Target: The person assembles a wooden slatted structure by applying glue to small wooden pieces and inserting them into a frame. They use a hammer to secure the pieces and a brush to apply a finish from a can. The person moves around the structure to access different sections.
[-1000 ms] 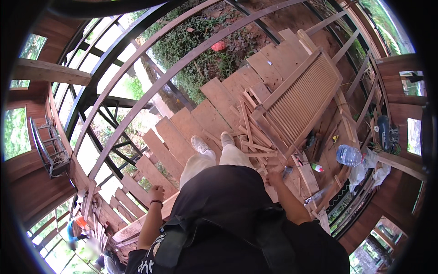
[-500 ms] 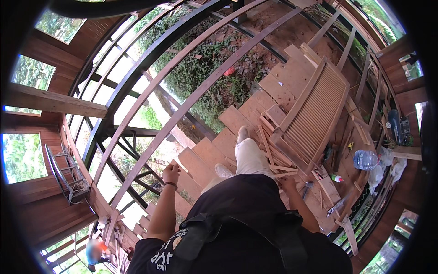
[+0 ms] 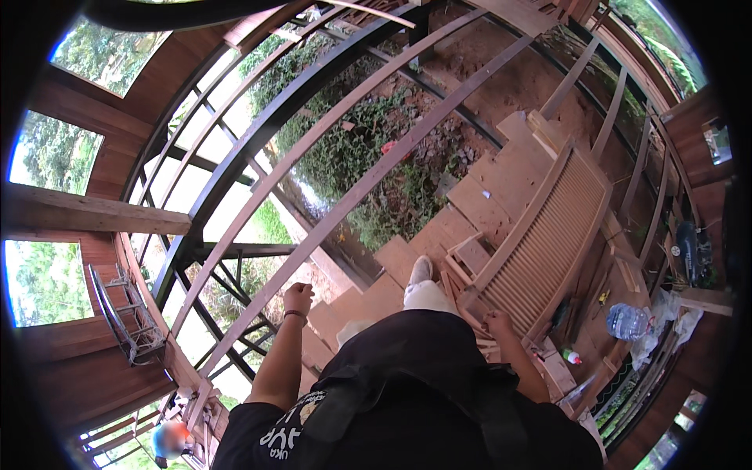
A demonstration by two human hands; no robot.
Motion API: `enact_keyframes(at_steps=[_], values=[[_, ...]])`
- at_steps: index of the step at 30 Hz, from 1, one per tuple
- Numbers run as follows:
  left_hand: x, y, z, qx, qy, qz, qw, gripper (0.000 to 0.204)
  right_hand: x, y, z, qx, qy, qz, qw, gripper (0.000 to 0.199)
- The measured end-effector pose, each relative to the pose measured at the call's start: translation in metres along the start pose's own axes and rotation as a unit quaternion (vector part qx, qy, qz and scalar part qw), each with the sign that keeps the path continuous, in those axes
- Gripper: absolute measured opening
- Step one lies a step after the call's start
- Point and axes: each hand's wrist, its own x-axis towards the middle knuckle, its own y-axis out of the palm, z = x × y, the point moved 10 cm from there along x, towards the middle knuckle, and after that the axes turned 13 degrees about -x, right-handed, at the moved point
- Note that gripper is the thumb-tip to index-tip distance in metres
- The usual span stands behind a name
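Observation:
My left hand point(image 3: 298, 298), a dark bracelet on its wrist, hangs in front of me on the left with its fingers loosely curled; I see nothing in it. Below it lie the plank boards point(image 3: 374, 301) I walk on. My right hand point(image 3: 498, 323) hangs at my right side, fingers curled in, and nothing shows in its grip. Nearest to it is a wooden panel with many narrow slats point(image 3: 548, 239), lying over a pile of loose timber strips point(image 3: 453, 290). One light shoe point(image 3: 421, 270) shows on the boards.
Long beams point(image 3: 360, 180) span an open gap over plants and soil at the left. At the right are a clear plastic water bottle point(image 3: 627, 321), a small white bottle point(image 3: 571, 356) and offcuts. A ladder-like frame point(image 3: 125, 313) leans at the left; a person point(image 3: 168, 440) is at the lower left.
I have stepped: one shoe has gone out of sight beneath me. My right hand has swung forward from beside my thigh. The view has shifted slightly, and my left hand stays similarly curled.

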Motion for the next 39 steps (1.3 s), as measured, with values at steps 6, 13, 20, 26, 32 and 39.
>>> enact_keyframes(at_steps=[6, 13, 20, 26, 32, 39], values=[[0.044, 0.048, -0.062, -0.016, 0.028, 0.023, 0.999, 0.031, 0.057, -0.072, 0.102, 0.023, 0.005, -0.063, 0.998, 0.011], [0.103, 0.066, -0.007, 0.057, -0.114, 0.093, 0.988, 0.028, 0.124, -0.092, 0.204, 0.058, -0.002, -0.090, 0.994, 0.012], [0.280, 0.051, -0.024, 0.339, -0.069, 0.151, 0.926, 0.025, 0.241, -0.090, 0.361, 0.126, -0.052, -0.150, 0.979, 0.013], [0.530, 0.131, -0.363, 0.610, 0.224, 0.217, 0.729, 0.029, 0.319, -0.090, 0.423, 0.141, 0.024, -0.142, 0.979, 0.006], [0.645, 0.245, -0.777, 0.183, 0.229, 0.074, 0.953, 0.033, 0.344, -0.106, 0.478, 0.050, -0.037, -0.101, 0.993, 0.021], [0.614, 0.502, -1.021, 0.034, 0.387, 0.244, 0.889, 0.021, 0.433, -0.130, 0.543, -0.025, 0.044, -0.085, 0.995, 0.021]])
